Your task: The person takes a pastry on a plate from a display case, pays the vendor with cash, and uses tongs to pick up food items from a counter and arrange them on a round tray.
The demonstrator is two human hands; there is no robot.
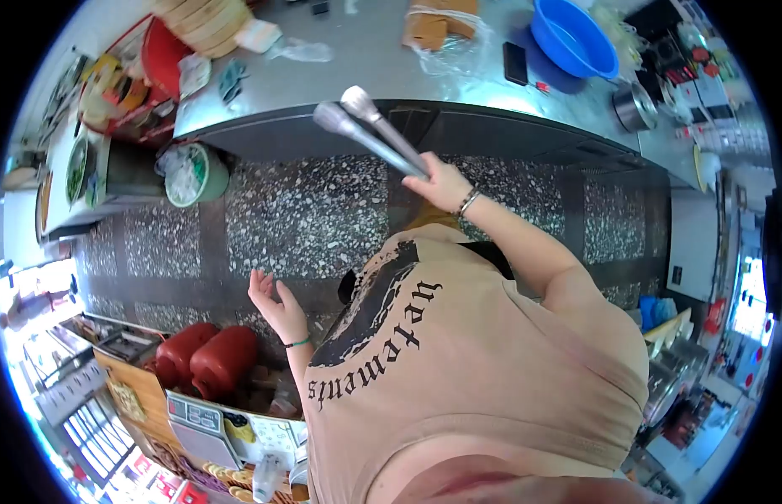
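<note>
My right hand (pixel 445 183) is closed around the handle end of metal tongs (pixel 378 139). The two arms of the tongs spread apart and point up and left, toward the front edge of the steel counter (pixel 357 80). Low at the left, my left hand (pixel 277 307) hangs free with its fingers apart and nothing in it. Below that hand, two red gas cylinders (pixel 224 361) lie on their sides near the floor.
On the counter are a blue basin (pixel 576 38), a phone (pixel 515 64), a brown package in clear plastic (pixel 439 25), bamboo steamers (pixel 204 23) and a metal pot (pixel 634 107). A green bin (pixel 196 176) with a plastic liner stands on the speckled floor (pixel 302 214).
</note>
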